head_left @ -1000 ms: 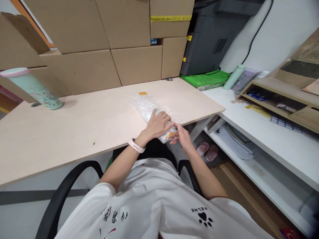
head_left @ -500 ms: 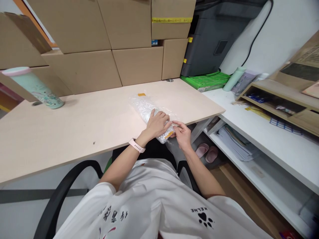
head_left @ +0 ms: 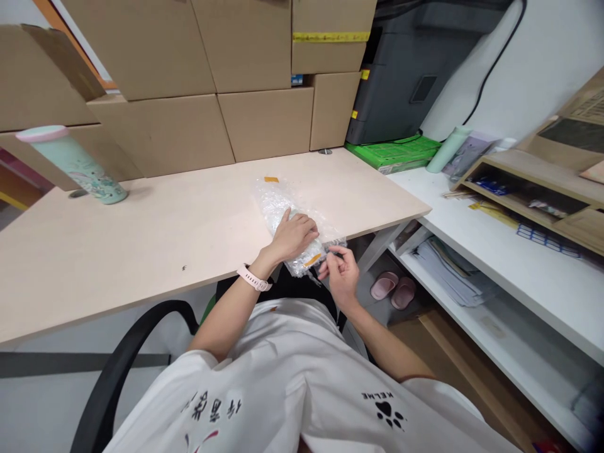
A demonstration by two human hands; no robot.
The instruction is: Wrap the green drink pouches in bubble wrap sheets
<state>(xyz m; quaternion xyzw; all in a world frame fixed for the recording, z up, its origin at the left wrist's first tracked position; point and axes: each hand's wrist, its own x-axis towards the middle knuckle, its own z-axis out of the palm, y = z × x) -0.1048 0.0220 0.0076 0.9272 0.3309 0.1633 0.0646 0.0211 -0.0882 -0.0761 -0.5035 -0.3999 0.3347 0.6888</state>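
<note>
A long bundle wrapped in clear bubble wrap (head_left: pixel 278 204) lies on the pale wooden desk (head_left: pixel 155 233), its near end hanging over the front edge. My left hand (head_left: pixel 292 236) rests on top of the bundle with fingers curled over it, a pink watch on the wrist. My right hand (head_left: pixel 340 272) sits just off the desk edge, its fingertips pinching the loose wrap at the bundle's near end. An orange piece of tape (head_left: pixel 312 259) shows on the wrap between my hands, another orange tape tab (head_left: pixel 270 179) at the far end.
A mint tumbler (head_left: pixel 73 165) stands at the desk's far left. Stacked cardboard boxes (head_left: pixel 207 82) line the back. A dark printer (head_left: pixel 401 69) on green packs sits at the right, beside a white shelf unit (head_left: pixel 519 264) with papers. Pink slippers (head_left: pixel 391 286) lie on the floor.
The bundle has slid a little toward me over the desk edge. My right hand has dropped lower and drawn back, pulling the loose wrap end with it.
</note>
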